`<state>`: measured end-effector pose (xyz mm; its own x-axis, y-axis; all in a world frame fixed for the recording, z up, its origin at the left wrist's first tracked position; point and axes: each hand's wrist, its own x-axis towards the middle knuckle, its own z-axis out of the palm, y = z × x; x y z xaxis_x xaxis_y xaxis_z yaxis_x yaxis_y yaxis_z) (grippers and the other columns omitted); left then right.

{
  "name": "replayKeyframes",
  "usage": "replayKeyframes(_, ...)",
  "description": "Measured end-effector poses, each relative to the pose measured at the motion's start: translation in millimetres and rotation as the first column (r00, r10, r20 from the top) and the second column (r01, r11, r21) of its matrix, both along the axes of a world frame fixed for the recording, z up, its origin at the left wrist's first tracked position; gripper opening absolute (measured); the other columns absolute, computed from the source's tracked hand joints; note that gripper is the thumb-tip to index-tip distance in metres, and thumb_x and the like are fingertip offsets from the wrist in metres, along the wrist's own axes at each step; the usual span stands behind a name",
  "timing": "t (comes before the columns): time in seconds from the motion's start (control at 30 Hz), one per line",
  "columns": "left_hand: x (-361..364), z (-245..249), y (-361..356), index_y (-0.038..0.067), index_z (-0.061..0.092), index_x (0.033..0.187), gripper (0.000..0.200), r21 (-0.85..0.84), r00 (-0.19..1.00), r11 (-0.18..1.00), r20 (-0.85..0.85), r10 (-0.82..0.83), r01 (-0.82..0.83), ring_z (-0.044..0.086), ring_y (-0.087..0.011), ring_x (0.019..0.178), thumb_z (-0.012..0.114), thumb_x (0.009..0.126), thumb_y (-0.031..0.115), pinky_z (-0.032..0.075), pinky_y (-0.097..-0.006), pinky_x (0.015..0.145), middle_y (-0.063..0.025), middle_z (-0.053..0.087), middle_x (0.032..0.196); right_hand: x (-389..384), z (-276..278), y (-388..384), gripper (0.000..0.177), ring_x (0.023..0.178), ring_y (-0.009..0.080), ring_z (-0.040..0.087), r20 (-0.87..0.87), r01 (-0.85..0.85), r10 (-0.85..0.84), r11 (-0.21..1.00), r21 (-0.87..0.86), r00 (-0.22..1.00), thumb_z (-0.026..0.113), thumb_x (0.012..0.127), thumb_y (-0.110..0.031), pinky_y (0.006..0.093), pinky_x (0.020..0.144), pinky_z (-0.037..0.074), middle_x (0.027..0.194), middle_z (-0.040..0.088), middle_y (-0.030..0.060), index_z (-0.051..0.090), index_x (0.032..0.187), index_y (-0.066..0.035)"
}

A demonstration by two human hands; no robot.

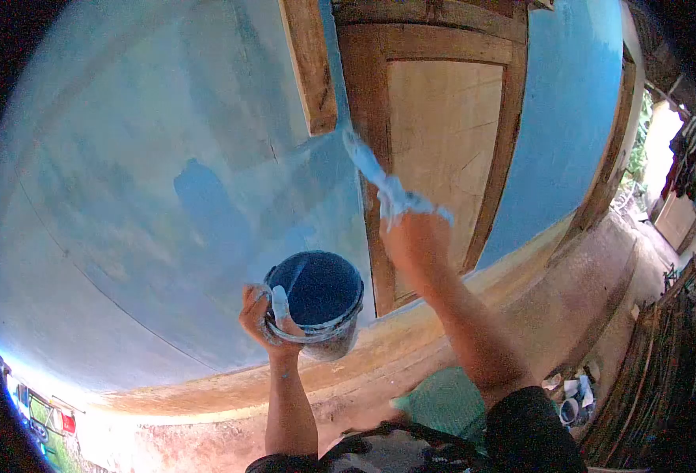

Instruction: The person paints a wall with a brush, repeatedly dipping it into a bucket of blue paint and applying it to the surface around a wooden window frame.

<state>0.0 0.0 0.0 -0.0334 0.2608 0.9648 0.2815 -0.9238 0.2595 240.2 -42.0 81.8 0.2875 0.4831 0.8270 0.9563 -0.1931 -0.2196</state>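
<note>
My left hand [267, 319] is wrapped round the rim and handle of a bucket [336, 343], which holds dark blue contents. Pale blue paint smears show on its fingers. Higher and to the right, my right hand [417, 240] grips a paint-covered brush [370, 164], somewhat blurred. The brush's far end meets the wall in the narrow strip beside the wooden door frame [370, 118], below the end of a wooden post. On the blue wall [127, 236], a darker blue patch [210, 201] lies left of the bucket.
A wooden door [442, 126] stands behind my right hand. A green sack [446, 402] lies on the floor below. Small containers [570, 410] and long thin sticks [647, 370] are at the lower right. Hanging cloth [685, 154] shows at the far right.
</note>
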Motion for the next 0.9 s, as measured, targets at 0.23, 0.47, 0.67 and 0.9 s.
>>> replayKeyframes(0.23,21.4,-19.7,3.0,0.002,0.048,0.098,0.019,0.124,0.971,0.992,0.233,-0.046,0.017,0.04,-0.0225,0.065,0.058,0.086,0.012,0.034,-0.0343,0.055,-0.0118,0.049,0.074,10.1,-68.5,-27.0,0.02,0.058,0.0294,0.064,0.022,-0.068,0.081,0.935,-0.347,0.996,0.056,0.085,-0.022,0.0449,0.052,0.049,0.068,0.062,0.0092,0.059,0.101,-0.009)
replayKeyframes(0.47,16.7,-16.7,-4.9,0.002,0.046,0.099,0.025,0.071,0.986,0.987,0.091,0.14,-0.147,0.044,-0.0234,0.067,0.057,0.089,0.023,0.035,-0.0352,0.055,-0.0128,0.052,0.079,4.3,17.2,-22.7,0.011,0.061,0.032,0.063,-0.038,-0.081,0.079,0.995,-0.062,0.996,0.058,0.086,-0.018,0.0438,0.054,0.048,0.071,0.064,0.0131,0.061,0.09,-0.008)
replayKeyframes(0.67,12.9,-17.3,-8.6,0.001,0.047,0.083,0.017,0.206,0.979,0.965,0.152,0.133,-0.163,0.044,-0.0229,0.062,0.058,0.086,0.015,0.035,-0.036,0.054,-0.0135,0.051,0.069,15.2,-84.8,-32.1,0.02,0.062,0.0312,0.065,0.01,-0.094,0.109,0.894,-0.437,0.994,0.058,0.085,-0.022,0.0458,0.054,0.05,0.072,0.064,0.0107,0.058,0.098,-0.007)
replayKeyframes(0.9,17.3,-12.9,-16.7,0.002,0.048,0.084,0.012,0.052,0.981,0.986,0.128,0.148,-0.155,0.042,-0.0245,0.059,0.057,0.085,0.009,0.035,-0.0364,0.054,-0.0117,0.05,0.068,-0.7,13.9,-19.1,0.022,0.06,0.0316,0.063,0.007,-0.103,0.104,0.99,-0.098,0.995,0.058,0.087,-0.027,0.046,0.052,0.048,0.069,0.063,0.0102,0.059,0.103,-0.012)
